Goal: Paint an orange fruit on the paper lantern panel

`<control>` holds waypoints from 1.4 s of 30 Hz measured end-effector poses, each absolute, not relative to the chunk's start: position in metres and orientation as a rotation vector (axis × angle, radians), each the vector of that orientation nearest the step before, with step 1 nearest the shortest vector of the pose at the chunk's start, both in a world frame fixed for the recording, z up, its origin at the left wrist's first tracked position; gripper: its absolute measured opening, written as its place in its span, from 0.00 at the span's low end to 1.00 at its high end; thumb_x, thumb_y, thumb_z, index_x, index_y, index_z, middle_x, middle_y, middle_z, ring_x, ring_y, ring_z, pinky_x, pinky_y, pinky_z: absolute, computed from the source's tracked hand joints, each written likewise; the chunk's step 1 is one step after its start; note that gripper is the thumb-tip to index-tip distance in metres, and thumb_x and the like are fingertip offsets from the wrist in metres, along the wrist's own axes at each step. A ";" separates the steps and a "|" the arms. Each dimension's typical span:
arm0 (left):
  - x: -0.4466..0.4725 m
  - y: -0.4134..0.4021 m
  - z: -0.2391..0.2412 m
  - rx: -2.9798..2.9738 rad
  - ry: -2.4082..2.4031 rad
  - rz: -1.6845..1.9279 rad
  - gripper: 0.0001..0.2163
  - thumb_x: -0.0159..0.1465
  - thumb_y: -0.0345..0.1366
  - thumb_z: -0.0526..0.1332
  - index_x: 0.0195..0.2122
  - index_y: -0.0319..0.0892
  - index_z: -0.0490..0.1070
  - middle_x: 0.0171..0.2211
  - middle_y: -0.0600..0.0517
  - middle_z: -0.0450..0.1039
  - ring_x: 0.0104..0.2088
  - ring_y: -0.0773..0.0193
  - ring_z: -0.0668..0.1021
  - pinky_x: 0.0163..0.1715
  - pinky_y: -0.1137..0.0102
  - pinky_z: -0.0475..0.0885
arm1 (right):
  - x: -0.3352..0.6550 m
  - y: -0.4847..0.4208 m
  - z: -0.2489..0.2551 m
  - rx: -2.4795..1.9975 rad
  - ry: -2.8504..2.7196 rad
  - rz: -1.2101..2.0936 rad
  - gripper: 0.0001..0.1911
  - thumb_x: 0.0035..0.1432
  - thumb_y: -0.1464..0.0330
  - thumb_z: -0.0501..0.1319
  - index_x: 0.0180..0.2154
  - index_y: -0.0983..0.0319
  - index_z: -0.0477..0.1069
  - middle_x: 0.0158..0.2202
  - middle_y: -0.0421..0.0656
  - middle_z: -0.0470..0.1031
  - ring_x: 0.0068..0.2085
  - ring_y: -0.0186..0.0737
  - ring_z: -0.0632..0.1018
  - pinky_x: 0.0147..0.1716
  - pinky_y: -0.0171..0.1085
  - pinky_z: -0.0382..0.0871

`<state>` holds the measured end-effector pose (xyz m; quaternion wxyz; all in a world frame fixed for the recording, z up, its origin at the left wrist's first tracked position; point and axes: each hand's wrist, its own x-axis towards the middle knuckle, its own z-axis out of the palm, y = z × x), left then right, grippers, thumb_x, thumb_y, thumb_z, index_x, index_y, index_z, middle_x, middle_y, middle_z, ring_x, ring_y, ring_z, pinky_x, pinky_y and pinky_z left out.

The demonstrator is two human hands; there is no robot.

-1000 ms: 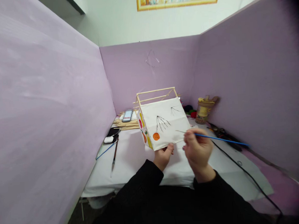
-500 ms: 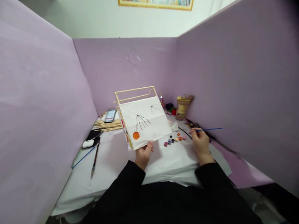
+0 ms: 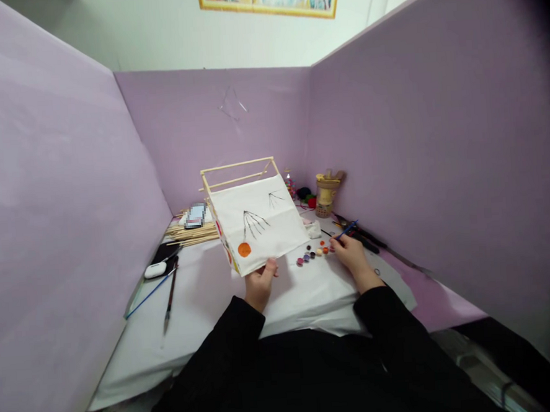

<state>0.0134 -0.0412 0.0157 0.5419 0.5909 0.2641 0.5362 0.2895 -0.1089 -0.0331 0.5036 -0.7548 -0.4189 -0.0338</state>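
While the left hand (image 3: 260, 284) pinches the bottom edge of the boxy, stick-framed paper lantern (image 3: 256, 226), the right hand (image 3: 349, 254) closes its fingers around a thin blue brush (image 3: 348, 230) over small round paint pots (image 3: 311, 254).

No readable text, label or number shows anywhere. The phone (image 3: 194, 214) by the sticks is blurred out

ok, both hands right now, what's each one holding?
Left hand: closed on the lantern at its bottom edge.
Right hand: closed on the brush.
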 end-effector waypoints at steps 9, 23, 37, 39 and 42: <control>0.013 -0.042 0.015 1.385 0.608 1.283 0.13 0.55 0.45 0.63 0.22 0.40 0.69 0.18 0.55 0.69 0.19 0.68 0.72 0.23 0.71 0.71 | 0.287 -0.106 -0.030 -1.836 -1.043 -0.047 0.16 0.49 0.59 0.54 0.30 0.63 0.74 0.24 0.46 0.76 0.27 0.42 0.73 0.30 0.38 0.62; 0.013 -0.041 0.013 1.398 0.607 1.264 0.13 0.55 0.44 0.63 0.22 0.40 0.69 0.18 0.55 0.69 0.19 0.68 0.72 0.24 0.72 0.71 | 0.287 -0.104 -0.031 -1.749 -0.956 0.068 0.12 0.45 0.61 0.57 0.27 0.61 0.74 0.23 0.43 0.76 0.27 0.41 0.74 0.30 0.36 0.63; 0.014 -0.039 0.007 1.443 0.616 1.253 0.12 0.55 0.44 0.63 0.22 0.40 0.70 0.18 0.54 0.70 0.20 0.67 0.73 0.26 0.71 0.71 | 0.259 -0.121 0.003 -1.268 -0.758 0.277 0.19 0.45 0.53 0.63 0.32 0.62 0.69 0.22 0.40 0.74 0.17 0.29 0.66 0.16 0.30 0.57; 0.014 -0.040 0.007 1.439 0.615 1.248 0.12 0.55 0.43 0.63 0.22 0.40 0.70 0.19 0.54 0.70 0.21 0.67 0.74 0.26 0.71 0.71 | 0.229 -0.123 0.022 -1.093 -0.827 0.334 0.14 0.46 0.60 0.66 0.34 0.61 0.70 0.24 0.41 0.76 0.18 0.29 0.68 0.17 0.30 0.60; 0.013 -0.042 0.011 1.420 0.597 1.256 0.12 0.54 0.44 0.64 0.23 0.41 0.70 0.19 0.55 0.71 0.20 0.67 0.73 0.24 0.71 0.71 | 0.177 -0.122 0.049 -1.010 -1.011 0.384 0.09 0.50 0.65 0.66 0.35 0.60 0.72 0.26 0.40 0.77 0.20 0.30 0.70 0.18 0.31 0.64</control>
